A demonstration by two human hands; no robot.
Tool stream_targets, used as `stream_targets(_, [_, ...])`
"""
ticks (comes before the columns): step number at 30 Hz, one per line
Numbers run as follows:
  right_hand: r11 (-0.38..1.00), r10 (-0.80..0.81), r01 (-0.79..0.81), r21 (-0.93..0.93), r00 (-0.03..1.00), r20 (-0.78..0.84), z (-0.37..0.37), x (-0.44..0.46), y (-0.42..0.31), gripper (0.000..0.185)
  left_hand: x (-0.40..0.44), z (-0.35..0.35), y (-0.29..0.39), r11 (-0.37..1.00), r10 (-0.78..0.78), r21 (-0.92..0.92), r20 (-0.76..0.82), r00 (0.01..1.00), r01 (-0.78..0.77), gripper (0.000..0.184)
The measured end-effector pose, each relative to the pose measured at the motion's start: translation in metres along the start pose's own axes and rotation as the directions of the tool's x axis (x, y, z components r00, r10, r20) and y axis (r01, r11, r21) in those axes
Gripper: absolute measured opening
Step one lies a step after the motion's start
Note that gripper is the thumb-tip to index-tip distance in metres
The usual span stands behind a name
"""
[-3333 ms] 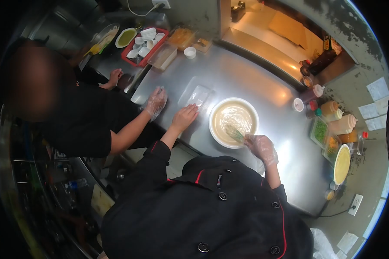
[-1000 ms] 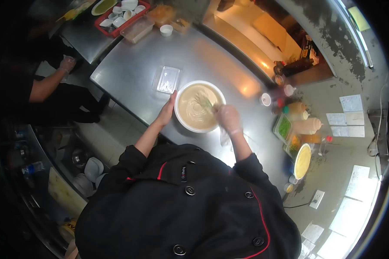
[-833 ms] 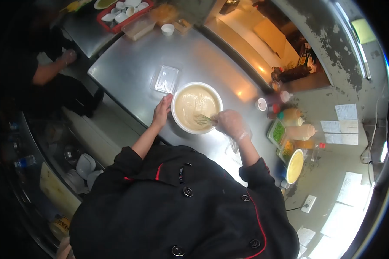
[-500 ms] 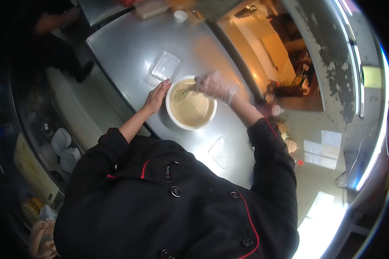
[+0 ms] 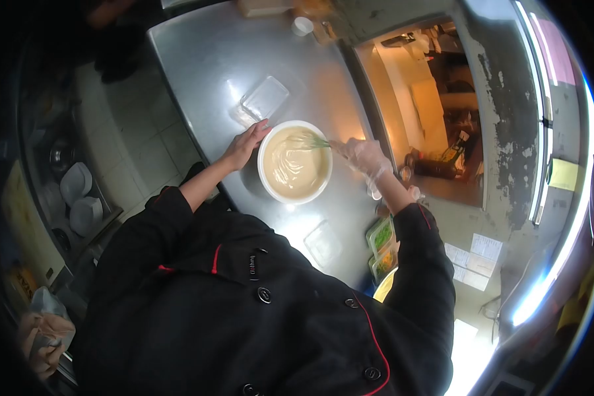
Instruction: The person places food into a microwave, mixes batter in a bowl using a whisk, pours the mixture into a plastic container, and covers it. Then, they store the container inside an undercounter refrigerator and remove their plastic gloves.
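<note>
A round white tub (image 5: 261,173) full of smooth cream-coloured batter (image 5: 294,173) stands on the steel table. My bare left hand (image 5: 247,144) holds its upper-left side, with the fingers along the rim. On the right, my right hand (image 5: 364,157), in a clear plastic glove, is closed round the handle of a whisk (image 5: 315,142). The whisk slants over the right rim, its wires partly sunk in the batter near the far side. Swirl marks show on the surface. Just beyond the tub lies a clear plastic container (image 5: 266,96).
Another clear plastic piece (image 5: 323,243) lies on the steel table (image 5: 204,59) near my body. Containers of green (image 5: 379,236) and orange food (image 5: 384,263) stand by my right forearm. A small white cup (image 5: 302,26) is at the far end. White bowls (image 5: 77,183) sit at left. A person (image 5: 119,46) stands upper left.
My right hand has moved right, drawing the whisk from a steeper pose over the batter to a slant across the right rim. Swirls now mark the batter. The whole view has shifted.
</note>
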State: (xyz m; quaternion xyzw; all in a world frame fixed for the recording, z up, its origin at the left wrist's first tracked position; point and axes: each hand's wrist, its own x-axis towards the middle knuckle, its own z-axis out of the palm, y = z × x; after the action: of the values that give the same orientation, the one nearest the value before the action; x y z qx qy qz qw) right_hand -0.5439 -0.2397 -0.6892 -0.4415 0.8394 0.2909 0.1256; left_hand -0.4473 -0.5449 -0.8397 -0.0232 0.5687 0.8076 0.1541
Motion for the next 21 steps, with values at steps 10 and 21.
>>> stream_targets(10, [0.823,0.193,-0.323,0.468,0.933,0.304,-0.01,-0.059,-0.102,0.025,-0.005,0.001,0.005,0.999,0.005,-0.034,0.03,1.0,-0.004,0.079])
stream_targets(21, [0.59,0.317,-0.42,0.689,0.906,0.281,-0.061,0.029,-0.077,0.024,-0.008,-0.001,0.013,0.997,-0.021,-0.073,0.069,0.997,0.026,0.082])
